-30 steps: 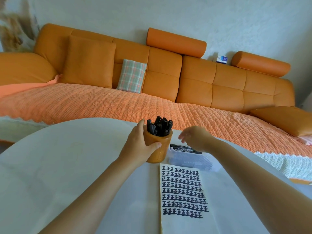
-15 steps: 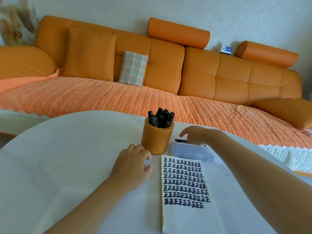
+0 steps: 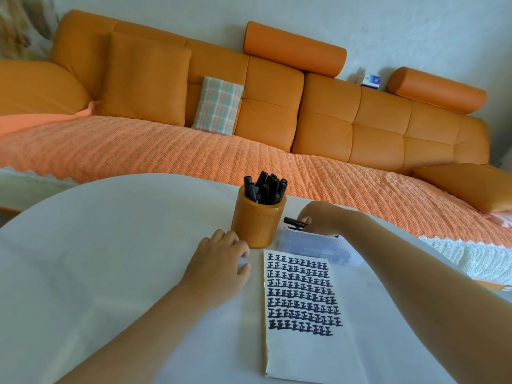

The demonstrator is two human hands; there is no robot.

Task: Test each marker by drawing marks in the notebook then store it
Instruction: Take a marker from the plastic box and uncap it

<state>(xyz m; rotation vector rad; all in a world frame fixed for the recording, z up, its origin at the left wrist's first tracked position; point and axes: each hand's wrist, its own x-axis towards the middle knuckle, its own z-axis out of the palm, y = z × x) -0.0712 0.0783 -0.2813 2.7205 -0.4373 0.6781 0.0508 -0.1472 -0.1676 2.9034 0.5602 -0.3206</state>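
While the task is at the step of fetching a fresh marker to test, the single head view looks down over a white round table (image 3: 97, 245) with an orange sofa (image 3: 332, 112) across the upper half of the frame. Right of centre, the right hand (image 3: 321, 217) reaches forward, its thumb and curled fingers pinching the end of one loose marker (image 3: 293, 221). That marker is black and lies flat just behind a translucent plastic case (image 3: 313, 245); whether it rests on the case or beside it cannot be told. At centre, the left hand (image 3: 219, 261) rests palm down on the table with relaxed fingers, holding nothing, just beside a wooden cup (image 3: 259, 223). The cup stands upright and holds the stored markers (image 3: 266, 189), black caps up; about eight show, though the cluster is too tight for a sure count. Lower right of centre lies one open notebook (image 3: 302, 342). Its upper part is filled with roughly nine rows of dark marks, and its lower part is blank. Judged from this, the next move calls for lifting the marker, uncapping it, most likely with the help of the free left hand, and bringing the tip to the blank space below the last row. Counted: two hands, one cup, one notebook, one case, one loose marker.
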